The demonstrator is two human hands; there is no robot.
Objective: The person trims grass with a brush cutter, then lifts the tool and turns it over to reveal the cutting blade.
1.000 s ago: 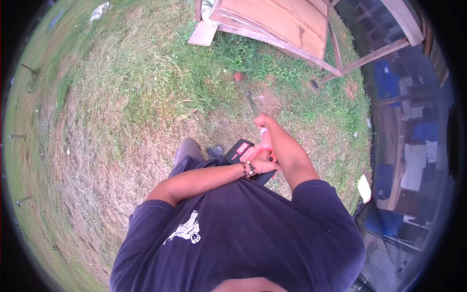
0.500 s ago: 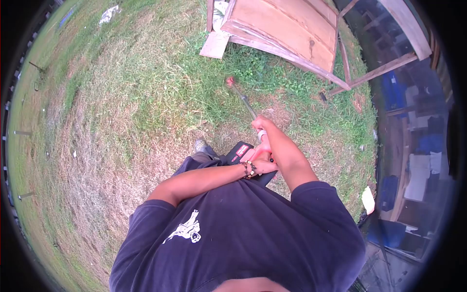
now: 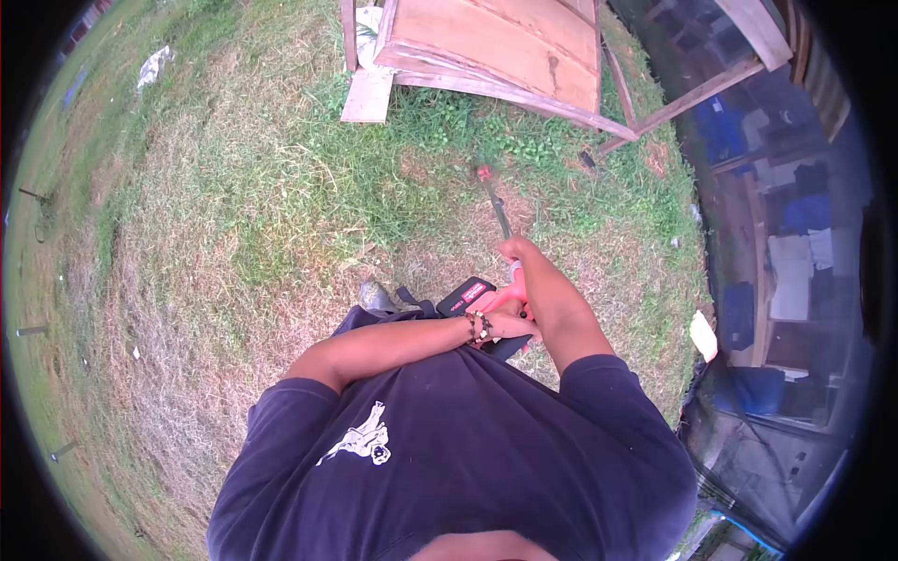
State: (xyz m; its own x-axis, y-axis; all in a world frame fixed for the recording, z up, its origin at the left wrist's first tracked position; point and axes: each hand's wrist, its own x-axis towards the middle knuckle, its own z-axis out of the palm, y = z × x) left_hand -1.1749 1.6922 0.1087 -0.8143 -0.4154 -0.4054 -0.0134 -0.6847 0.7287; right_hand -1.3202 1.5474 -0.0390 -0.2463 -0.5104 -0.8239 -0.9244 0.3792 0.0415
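A cordless grass trimmer [image 3: 497, 203] runs forward from my waist, its red cutting head [image 3: 484, 173] low over the grass and blurred at its edges. My left hand [image 3: 510, 322], with a beaded bracelet on the wrist, is closed around the rear handle by the red and black motor body [image 3: 468, 296]. Farther forward, my right hand [image 3: 515, 247] grips the shaft. My left forearm crosses in front of my body. Part of the handle is hidden beneath my hands.
A wooden frame with a plywood panel [image 3: 491, 47] stands ahead over taller green grass [image 3: 412, 178]. Along the right is a dark mesh-like wall [image 3: 697, 187] with stacked items behind. A white scrap [image 3: 703, 335] lies near it. My shoe [image 3: 377, 296] shows beside the trimmer.
The trimmer's head has swung right across the grass, from the left part of the wooden frame toward its middle. My view has turned slightly right. Both hands keep their hold.
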